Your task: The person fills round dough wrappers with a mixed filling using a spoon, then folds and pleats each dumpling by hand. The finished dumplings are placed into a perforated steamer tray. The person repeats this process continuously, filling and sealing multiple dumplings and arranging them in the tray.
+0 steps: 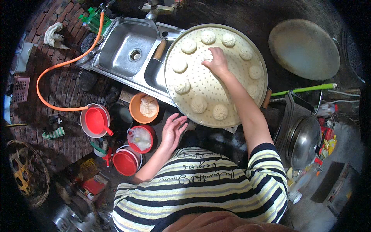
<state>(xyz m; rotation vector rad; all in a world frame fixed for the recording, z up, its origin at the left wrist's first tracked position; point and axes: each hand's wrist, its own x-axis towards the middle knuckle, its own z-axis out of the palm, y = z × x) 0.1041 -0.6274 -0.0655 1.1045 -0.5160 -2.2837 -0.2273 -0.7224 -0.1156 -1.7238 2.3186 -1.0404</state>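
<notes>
A wide round steamer tray [203, 87] with many small holes stands before me, partly over the right end of the sink. Several pleated steamed buns [208, 37] form a ring near its rim; my right forearm covers part of one at the lower right. My right hand [217, 61] reaches across the tray, its fingers around another pleated bun [207, 56] inside the ring's far side. Just off the tray's near left rim is my left hand [173, 132], fingers spread and holding nothing.
A stainless steel sink [121, 49] lies left, with an orange hose [46, 69] beyond it. An orange bowl [134, 107] holds a cloth bundle. Red buckets [125, 163] stand near my left arm. At right are a large round lid [304, 49] and a lidded metal pan [305, 142].
</notes>
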